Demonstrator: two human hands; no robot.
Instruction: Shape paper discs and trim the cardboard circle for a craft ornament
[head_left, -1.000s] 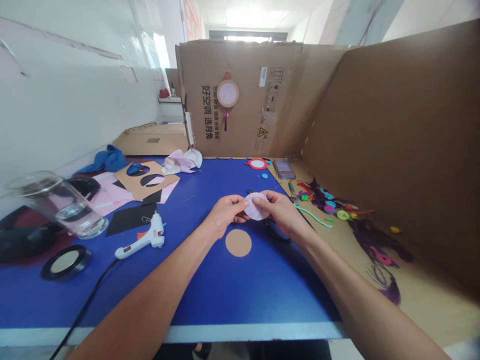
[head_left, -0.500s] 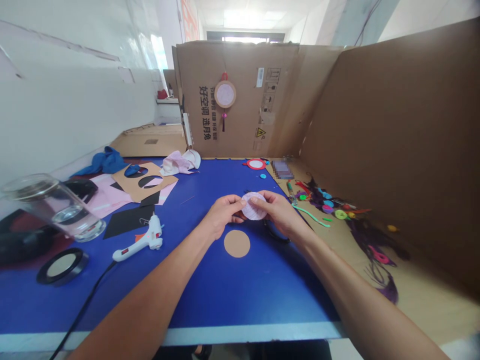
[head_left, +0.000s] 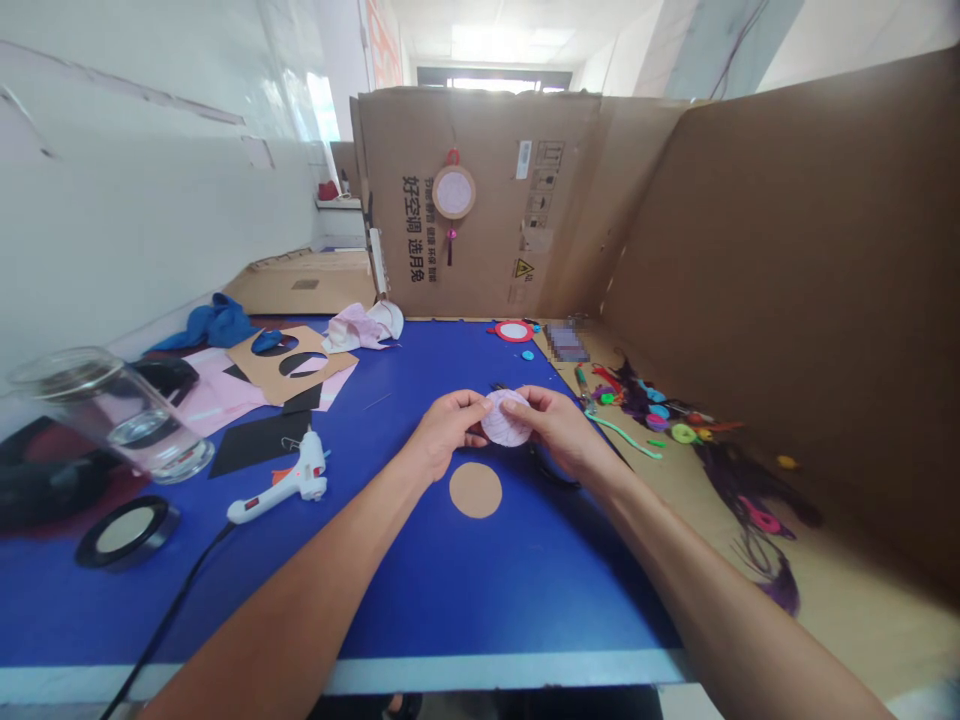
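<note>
The left hand (head_left: pixel 454 430) and the right hand (head_left: pixel 555 425) jointly grasp a thin, round, pale lilac disc (head_left: pixel 507 425) with a wrinkled surface. Each thumb presses on the near face at its own side of the rim. The disc is held above the middle of the blue tabletop (head_left: pixel 420 600).

A flat, round, brown cardboard disc (head_left: pixel 475 490) lies on the tabletop, between the forearms and just nearer the person than the lilac disc. A black looped object (head_left: pixel 553 478) lies beneath the right hand, partly hidden.

Left of the left forearm: a white glue gun (head_left: pixel 309 468) with a black cord, a black sheet (head_left: pixel 255 447) just beyond it, a round black-rimmed roll (head_left: pixel 127 535), and a clear glass (head_left: pixel 154 440) containing water. Farther back lies a brown cardboard sheet (head_left: pixel 256 370) with two round cutouts.

Beyond the hands: a small blue button (head_left: pixel 528 356) and a red-rimmed white disc (head_left: pixel 514 331). On the upright cardboard panel (head_left: pixel 480 275) hangs a round ornament (head_left: pixel 454 192) with a brown rim, a pale centre and a dark tassel.
</note>
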